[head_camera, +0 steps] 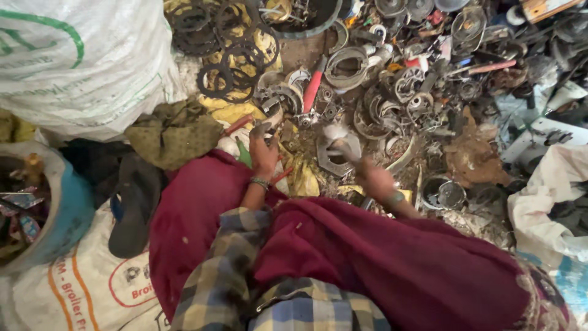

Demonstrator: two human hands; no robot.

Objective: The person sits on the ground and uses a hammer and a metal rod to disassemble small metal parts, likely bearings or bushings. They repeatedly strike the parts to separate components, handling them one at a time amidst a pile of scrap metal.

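Down low, left hand (264, 154) pinches a small metal piece (262, 128); right hand (375, 181), at three o'clock, grips a tool handle (346, 151).

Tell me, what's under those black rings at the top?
The black rings lie on crumpled yellow sheeting, which shows through their holes and below them. What lies beneath the yellow sheeting is covered. Both hands, left hand and right hand, are lower down, away from the rings.

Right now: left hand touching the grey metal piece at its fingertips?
Touching. In the head view the left hand has its fingers closed around the small grey metal piece, with no gap visible between them.
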